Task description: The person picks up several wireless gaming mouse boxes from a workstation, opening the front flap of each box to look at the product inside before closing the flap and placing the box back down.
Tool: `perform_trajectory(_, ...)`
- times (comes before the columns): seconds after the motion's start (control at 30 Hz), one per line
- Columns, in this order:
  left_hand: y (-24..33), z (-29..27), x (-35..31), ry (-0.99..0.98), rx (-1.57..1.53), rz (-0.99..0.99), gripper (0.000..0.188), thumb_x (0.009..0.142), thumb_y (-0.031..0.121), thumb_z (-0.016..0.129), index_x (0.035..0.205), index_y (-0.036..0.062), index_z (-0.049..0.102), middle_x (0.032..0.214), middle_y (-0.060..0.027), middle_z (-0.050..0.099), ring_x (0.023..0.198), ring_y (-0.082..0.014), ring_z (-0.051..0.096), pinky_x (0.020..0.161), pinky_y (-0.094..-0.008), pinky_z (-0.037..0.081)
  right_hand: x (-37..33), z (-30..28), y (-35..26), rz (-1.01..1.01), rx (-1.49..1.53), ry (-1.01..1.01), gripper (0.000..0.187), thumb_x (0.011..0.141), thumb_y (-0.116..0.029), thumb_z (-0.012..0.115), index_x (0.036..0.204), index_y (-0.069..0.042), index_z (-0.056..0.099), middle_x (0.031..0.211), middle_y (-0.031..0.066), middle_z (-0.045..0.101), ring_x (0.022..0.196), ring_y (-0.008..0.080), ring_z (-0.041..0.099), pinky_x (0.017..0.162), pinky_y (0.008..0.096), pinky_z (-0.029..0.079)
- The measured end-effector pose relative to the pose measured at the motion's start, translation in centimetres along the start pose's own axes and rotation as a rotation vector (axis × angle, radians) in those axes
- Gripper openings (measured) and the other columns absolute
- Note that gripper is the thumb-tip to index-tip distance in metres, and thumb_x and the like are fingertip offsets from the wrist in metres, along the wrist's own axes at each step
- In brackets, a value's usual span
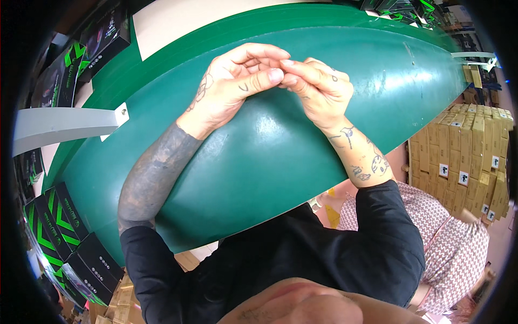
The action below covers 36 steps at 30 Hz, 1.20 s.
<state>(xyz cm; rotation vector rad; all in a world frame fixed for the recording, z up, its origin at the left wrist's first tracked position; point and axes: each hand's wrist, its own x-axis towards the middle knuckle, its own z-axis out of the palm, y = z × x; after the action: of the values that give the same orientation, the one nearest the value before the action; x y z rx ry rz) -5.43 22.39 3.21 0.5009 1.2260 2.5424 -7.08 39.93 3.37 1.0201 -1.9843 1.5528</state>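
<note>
Both of my hands are raised over a smooth green work surface [253,156], their fingertips meeting. My left hand [234,81] has its fingers curled and its thumb reaching toward the right fingertips. Thumb and forefinger of my right hand [324,89] are pinched together against the left fingertips, the other fingers folded in. Anything between the fingertips is too small or too hidden to make out.
Black and green boxes [70,227] are stacked at the left, with more [105,35] at the far left. A grey metal bracket [70,127] juts over the left edge. Stacked brown cartons [458,156] stand at right, near a person in patterned clothing [458,248].
</note>
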Motion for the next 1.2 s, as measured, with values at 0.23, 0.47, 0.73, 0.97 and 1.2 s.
perform_trajectory(0.23, 0.0, -1.8, 0.7, 0.303, 0.268, 0.054, 0.020, 0.087, 0.013, 0.060, 0.102, 0.0002, 0.059, 0.093, -0.0069, 0.060, 0.081, -0.0111, 0.055, 0.076, -0.0250, 0.045, -0.5, 0.8, 1.3, 0.379, 0.163, 0.044, 0.018, 0.074, -0.012, 0.075, 0.084, -0.002, 0.065, 0.077, 0.0021, 0.065, 0.066, 0.0056, 0.058, 0.063, 0.0201, 0.049)
perform_trajectory(0.47, 0.8, -5.0, 6.8, 0.410, 0.256, -0.029, 0.019, 0.089, 0.018, 0.055, 0.100, 0.0027, 0.056, 0.082, -0.0022, 0.054, 0.073, -0.0106, 0.050, 0.069, -0.0246, 0.042, -1.0, 1.9, 2.6, 0.710, 0.443, -0.193, 0.015, 0.076, -0.014, 0.074, 0.078, -0.002, 0.065, 0.071, 0.0044, 0.066, 0.060, 0.0063, 0.058, 0.057, 0.0217, 0.049)
perform_trajectory(0.73, -1.5, -3.9, 22.5, 0.538, 0.240, -0.488, 0.049, 0.081, 0.036, 0.066, 0.109, 0.0005, 0.050, 0.107, -0.0121, 0.054, 0.091, -0.0242, 0.058, 0.078, -0.0321, 0.052, -0.5, 3.6, 4.2, 0.555, 0.534, 0.068, 0.030, 0.092, -0.024, 0.054, 0.073, 0.000, 0.058, 0.067, 0.0068, 0.060, 0.052, 0.0090, 0.054, 0.049, 0.0238, 0.046)
perform_trajectory(0.97, -0.4, -5.8, 19.0, 0.420, 0.123, -0.219, 0.044, 0.079, 0.030, 0.068, 0.109, 0.0022, 0.051, 0.106, -0.0110, 0.056, 0.093, -0.0232, 0.058, 0.079, -0.0338, 0.054, 0.1, 2.2, 4.2, 0.840, 0.441, -0.085, 0.025, 0.093, -0.021, 0.050, 0.075, -0.003, 0.056, 0.054, 0.0039, 0.057, 0.052, 0.0076, 0.053, 0.050, 0.0239, 0.043)
perform_trajectory(1.2, 2.1, -7.6, 4.7, 0.449, 0.837, 0.205, 0.064, 0.077, 0.012, 0.071, 0.129, 0.0003, 0.034, 0.120, -0.0145, 0.050, 0.108, -0.0247, 0.052, 0.095, -0.0339, 0.039, 0.9, 0.0, 7.1, 1.037, 1.197, 0.242, 0.056, 0.091, -0.053, 0.037, 0.122, -0.007, 0.039, 0.093, 0.0147, 0.059, 0.072, 0.0215, 0.060, 0.067, 0.0334, 0.051)
